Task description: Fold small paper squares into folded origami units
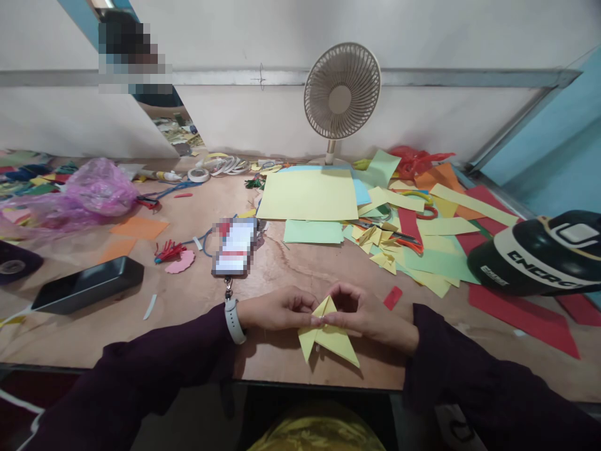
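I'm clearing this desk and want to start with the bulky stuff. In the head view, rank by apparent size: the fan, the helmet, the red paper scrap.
1. helmet, though being nearer the camera enlarges it
2. fan
3. red paper scrap

We pinch a folded yellow paper (328, 338) w/ left hand (277, 308) & right hand (364, 313) at the table (188, 313) edge. Fan (342, 91) and loose coloured sheets (307, 195) lie beyond, helmet (539, 254) at right.

Left hand (277, 308) and right hand (364, 313), fingertips together, pinching.
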